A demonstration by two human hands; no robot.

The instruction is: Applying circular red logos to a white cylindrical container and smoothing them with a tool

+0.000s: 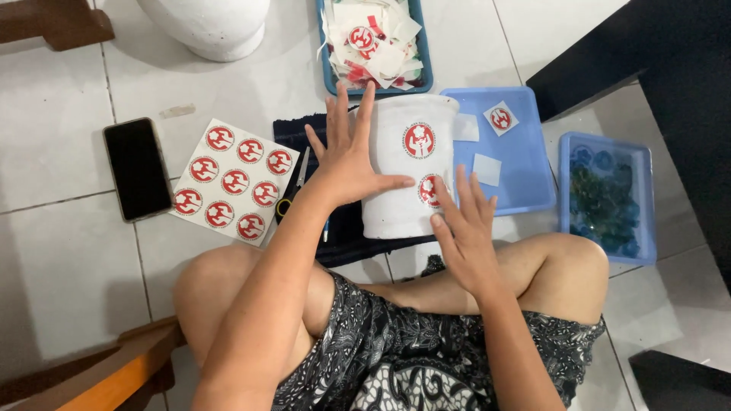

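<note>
A white pot [402, 171] lies on its side on a dark cloth [344, 228] on the tiled floor, with two round red-and-white stickers on its wall. My left hand [346, 152] rests flat against the pot's left side, fingers spread. My right hand [464, 228] has its fingers apart, the index fingertip pressing near the lower sticker [429, 190]. Neither hand grips anything. I sit cross-legged right behind the pot.
A sheet of round stickers [232, 183] and a black phone [137, 167] lie to the left. Scissors [293, 190] lie on the cloth. A blue tray of paper scraps [375, 42], a blue lid [518, 167] and a blue tray of dark beads [607, 198] stand around.
</note>
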